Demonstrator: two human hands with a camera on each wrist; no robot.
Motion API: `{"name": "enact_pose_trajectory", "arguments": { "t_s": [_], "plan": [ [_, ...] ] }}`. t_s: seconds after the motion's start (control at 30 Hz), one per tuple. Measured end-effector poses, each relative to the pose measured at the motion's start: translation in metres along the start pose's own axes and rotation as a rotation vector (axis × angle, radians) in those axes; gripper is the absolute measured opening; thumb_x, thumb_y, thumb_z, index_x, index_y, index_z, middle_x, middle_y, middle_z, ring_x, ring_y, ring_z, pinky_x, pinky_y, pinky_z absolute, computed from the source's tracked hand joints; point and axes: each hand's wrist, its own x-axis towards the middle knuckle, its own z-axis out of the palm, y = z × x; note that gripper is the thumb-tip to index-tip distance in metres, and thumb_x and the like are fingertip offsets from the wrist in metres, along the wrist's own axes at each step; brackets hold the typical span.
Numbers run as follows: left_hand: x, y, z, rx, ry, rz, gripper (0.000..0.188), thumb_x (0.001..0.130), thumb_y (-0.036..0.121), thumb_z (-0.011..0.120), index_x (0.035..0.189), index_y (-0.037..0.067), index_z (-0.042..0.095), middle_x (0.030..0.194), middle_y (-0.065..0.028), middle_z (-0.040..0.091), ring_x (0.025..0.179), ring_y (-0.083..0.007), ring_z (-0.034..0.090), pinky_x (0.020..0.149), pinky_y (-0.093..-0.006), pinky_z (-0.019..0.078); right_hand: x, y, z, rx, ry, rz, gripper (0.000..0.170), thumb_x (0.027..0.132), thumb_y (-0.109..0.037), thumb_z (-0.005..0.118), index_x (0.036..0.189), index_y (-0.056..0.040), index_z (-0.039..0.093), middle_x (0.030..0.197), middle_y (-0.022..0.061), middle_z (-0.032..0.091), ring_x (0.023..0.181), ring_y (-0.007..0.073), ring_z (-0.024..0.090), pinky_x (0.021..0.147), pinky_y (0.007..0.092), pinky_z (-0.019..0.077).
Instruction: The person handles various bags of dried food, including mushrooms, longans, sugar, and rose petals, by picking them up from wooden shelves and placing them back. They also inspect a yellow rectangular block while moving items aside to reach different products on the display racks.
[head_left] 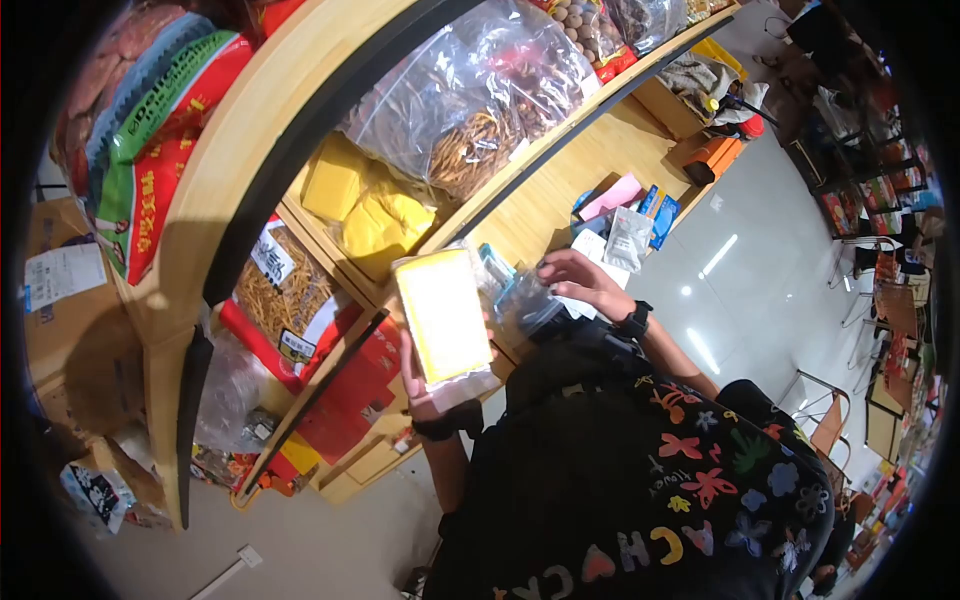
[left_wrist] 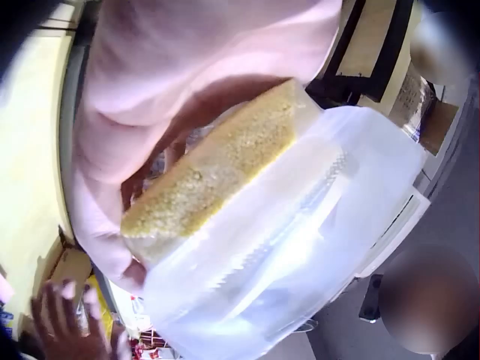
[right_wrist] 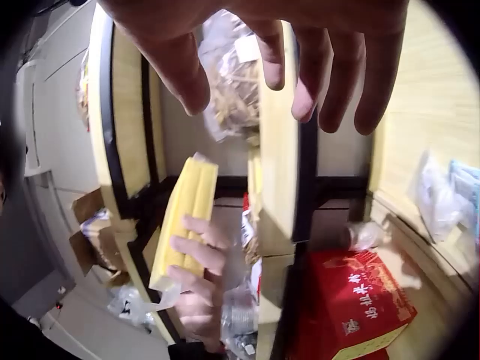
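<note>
Gripping one yellow block in clear wrapping [head_left: 445,312] with the left hand [right_wrist: 199,279], in front of the wooden shelving [head_left: 562,175]. Poising the right hand [head_left: 586,285], released and with fingers parted, near one clear plastic bag [head_left: 528,307]. Counting farther out on the shelving: two yellow bundles [head_left: 388,218], one large clear bag of brown strands [head_left: 470,115] and one red box [right_wrist: 358,300].

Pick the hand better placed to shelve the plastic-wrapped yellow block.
Likely the left hand: it grips the plastic-wrapped yellow block, while the right hand is apart from it, fingers spread, empty.
</note>
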Motion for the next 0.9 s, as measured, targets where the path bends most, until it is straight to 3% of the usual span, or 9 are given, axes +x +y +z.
{"name": "enact_pose_trajectory", "arguments": {
  "t_s": [0.1, 0.23, 0.3, 0.37, 0.5, 0.63, 0.7, 0.83, 0.9],
  "plan": [
    [-0.007, -0.022, 0.011, 0.021, 0.068, -0.005, 0.075, 0.094, 0.059, 0.028, 0.143, 0.003, 0.026, 0.133, -0.031, 0.041, 0.11, -0.0441, 0.053, 0.091, -0.0568, 0.0451, -0.003, -0.039, 0.034, -0.122, 0.01, -0.062, 0.021, 0.091, -0.017, 0.061, 0.104, -0.0051, 0.051, 0.096, 0.0038, 0.054, 0.091, 0.0125, 0.053, 0.082, 0.0283, 0.0431],
    [-0.009, -0.034, -0.004, 0.074, 0.146, -0.007, 0.068, 0.096, 0.053, 0.028, 0.141, 0.003, 0.031, 0.133, -0.0257, 0.045, 0.116, -0.0408, 0.05, 0.097, -0.0509, 0.0418, -0.02, -0.065, 0.054, 0.348, -0.641, -0.022, 0.042, 0.091, -0.041, 0.054, 0.07, -0.0052, 0.045, 0.078, 0.0026, 0.046, 0.06, 0.0106, 0.044, 0.06, 0.0241, 0.0394],
    [-0.012, -0.034, -0.022, -0.014, 0.098, -0.094, 0.055, 0.1, 0.04, 0.03, 0.137, -0.001, 0.035, 0.131, -0.0215, 0.048, 0.117, -0.0356, 0.051, 0.102, -0.0438, 0.0383, -0.015, -0.076, 0.068, 0.64, -0.997, 0.104, 0.034, 0.093, -0.034, 0.053, 0.08, -0.0036, 0.046, 0.066, 0.0, 0.04, 0.058, 0.0066, 0.039, 0.051, 0.0202, 0.0384],
    [-0.016, -0.043, -0.037, -0.028, -0.081, -0.014, 0.046, 0.101, 0.032, 0.036, 0.133, 0.0, 0.042, 0.125, -0.0134, 0.055, 0.113, -0.0228, 0.055, 0.098, -0.0369, 0.0419, -0.022, -0.068, 0.077, 0.407, -0.607, 0.438, 0.028, 0.095, -0.03, 0.05, 0.083, -0.0049, 0.046, 0.066, -0.0013, 0.035, 0.06, 0.0055, 0.039, 0.05, 0.0201, 0.0381],
    [-0.017, -0.05, -0.047, 0.266, 0.199, -0.009, 0.043, 0.1, 0.031, 0.04, 0.129, 0.0, 0.046, 0.12, -0.0113, 0.057, 0.11, -0.0193, 0.055, 0.095, -0.0331, 0.0434, -0.024, -0.065, 0.058, 0.373, -0.891, 0.216, 0.032, 0.095, -0.032, 0.051, 0.094, -0.0015, 0.044, 0.076, 0.0002, 0.039, 0.061, 0.0067, 0.04, 0.052, 0.02, 0.0381],
    [-0.01, -0.051, -0.021, 0.249, 0.11, -0.151, 0.045, 0.097, 0.032, 0.047, 0.129, 0.0, 0.046, 0.12, -0.0089, 0.058, 0.11, -0.0168, 0.055, 0.093, -0.0316, 0.0439, -0.024, -0.061, 0.044, -0.013, -0.602, 0.252, 0.023, 0.094, -0.023, 0.057, 0.102, -0.0051, 0.045, 0.09, 0.0003, 0.046, 0.075, 0.0053, 0.044, 0.063, 0.0208, 0.0392],
    [-0.005, -0.054, -0.046, 0.397, 0.328, -0.22, 0.05, 0.096, 0.035, 0.047, 0.13, -0.002, 0.044, 0.121, -0.0116, 0.057, 0.109, -0.0204, 0.056, 0.093, -0.0334, 0.044, -0.024, -0.07, 0.039, -0.104, -0.568, 0.307, 0.022, 0.091, -0.016, 0.061, 0.102, -0.0049, 0.047, 0.092, 0.0, 0.044, 0.08, 0.0068, 0.04, 0.068, 0.0226, 0.0353],
    [0.0, -0.05, -0.048, 0.528, 0.22, -0.253, 0.056, 0.093, 0.035, 0.053, 0.133, -0.002, 0.04, 0.123, -0.0109, 0.055, 0.111, -0.0199, 0.054, 0.094, -0.0327, 0.0428, -0.025, -0.058, 0.021, -0.474, -0.116, 0.162, 0.049, 0.076, -0.024, 0.079, 0.104, -0.0075, 0.043, 0.097, 0.0019, 0.048, 0.091, 0.0122, 0.049, 0.074, 0.0273, 0.0414],
    [0.009, -0.04, -0.033, 0.744, -0.098, -0.343, 0.051, 0.097, 0.029, 0.047, 0.138, 0.003, 0.032, 0.124, -0.0058, 0.047, 0.114, -0.0128, 0.044, 0.097, -0.0282, 0.0356, -0.022, -0.038, 0.011, -0.65, -0.048, -0.147, 0.08, 0.067, -0.021, 0.085, 0.13, -0.0073, 0.038, 0.119, 0.0081, 0.047, 0.112, 0.0206, 0.048, 0.092, 0.0355, 0.0425]
  ]
}}
